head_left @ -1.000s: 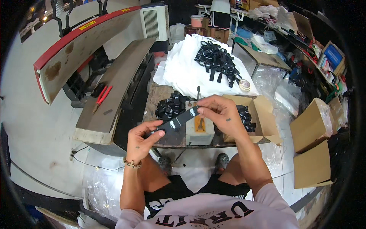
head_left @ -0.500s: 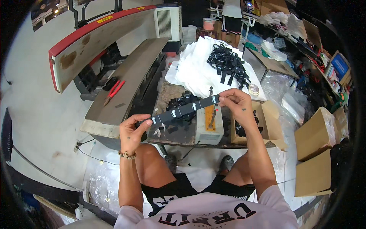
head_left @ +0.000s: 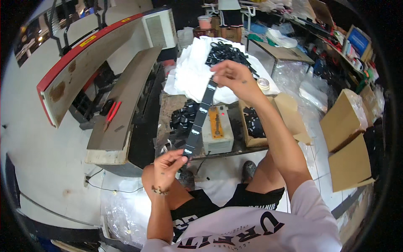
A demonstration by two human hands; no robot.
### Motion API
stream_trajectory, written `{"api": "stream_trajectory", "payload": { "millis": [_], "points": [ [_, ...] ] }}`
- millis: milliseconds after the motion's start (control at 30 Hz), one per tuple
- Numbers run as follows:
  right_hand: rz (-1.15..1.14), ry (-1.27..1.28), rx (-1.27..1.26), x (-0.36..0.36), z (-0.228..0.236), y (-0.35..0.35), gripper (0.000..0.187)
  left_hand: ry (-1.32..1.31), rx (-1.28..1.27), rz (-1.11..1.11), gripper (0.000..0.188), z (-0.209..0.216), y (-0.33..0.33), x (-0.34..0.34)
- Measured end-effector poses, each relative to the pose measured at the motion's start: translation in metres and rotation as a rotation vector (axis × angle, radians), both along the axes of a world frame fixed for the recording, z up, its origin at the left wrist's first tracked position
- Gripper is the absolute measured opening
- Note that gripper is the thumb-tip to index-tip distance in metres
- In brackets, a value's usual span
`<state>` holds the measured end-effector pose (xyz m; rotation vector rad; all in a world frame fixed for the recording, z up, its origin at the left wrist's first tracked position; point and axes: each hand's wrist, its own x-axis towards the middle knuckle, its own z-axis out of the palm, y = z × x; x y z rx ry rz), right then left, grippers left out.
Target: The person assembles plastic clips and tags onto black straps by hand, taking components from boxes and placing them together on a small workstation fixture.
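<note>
A black ribbon strip of white-printed labels (head_left: pixel 195 129) stretches steeply between my two hands. My left hand (head_left: pixel 168 169) pinches its lower, nearer end, and my right hand (head_left: pixel 237 80) pinches the upper, farther end. Just beyond the strip stands a small pale box-shaped device (head_left: pixel 220 143) with an orange plate and a red light. To the left of that device lies a heap of black label pieces (head_left: pixel 184 115). An open cardboard box (head_left: pixel 289 111) at the right of the device holds more black pieces. Black strips (head_left: pixel 226 54) are piled on white fabric (head_left: pixel 189 69) behind.
On the left, a large red-edged press (head_left: pixel 75 63) stands open over a long brown board (head_left: pixel 130 90), where red-handled pliers (head_left: pixel 112 112) lie. A tape roll (head_left: pixel 263 84) sits by the fabric. Empty-looking cartons (head_left: pixel 348 164) stand at right. Another person (head_left: pixel 231 17) stands far back.
The strip has swung from nearly level to steep. My right hand has moved up and left, while my left hand has come lower and right. The view has shifted somewhat.
</note>
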<state>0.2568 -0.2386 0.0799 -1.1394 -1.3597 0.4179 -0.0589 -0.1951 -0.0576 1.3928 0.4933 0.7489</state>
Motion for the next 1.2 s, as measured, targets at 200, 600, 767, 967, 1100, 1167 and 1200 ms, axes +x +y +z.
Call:
{"api": "stream_trajectory", "payload": {
  "millis": [200, 600, 767, 967, 1100, 1167, 1200],
  "points": [
    [0.057, -0.033, -0.017, -0.001, 0.007, 0.017, 0.023, -0.063, -0.100, -0.150, 0.022, -0.034, -0.026, 0.021],
    [0.067, -0.041, 0.016, 0.002, -0.010, 0.038, 0.023, 0.027, -0.132, -0.180, 0.026, -0.045, -0.025, 0.025],
    [0.033, -0.071, 0.009, 0.007, -0.014, 0.043, 0.023, -0.024, -0.146, -0.202, 0.038, -0.047, -0.026, 0.025],
    [0.028, -0.090, -0.035, 0.009, -0.015, 0.048, 0.024, -0.068, -0.135, -0.207, 0.038, -0.045, -0.026, 0.025],
    [0.029, -0.095, -0.031, 0.012, -0.018, 0.051, 0.024, -0.074, -0.102, -0.206, 0.038, -0.047, -0.023, 0.025],
    [0.026, -0.079, -0.007, 0.016, -0.022, 0.053, 0.024, -0.068, -0.109, -0.213, 0.039, -0.046, -0.022, 0.025],
    [0.022, -0.074, -0.019, 0.016, -0.022, 0.053, 0.024, -0.064, -0.113, -0.216, 0.040, -0.044, -0.020, 0.024]
  ]
}}
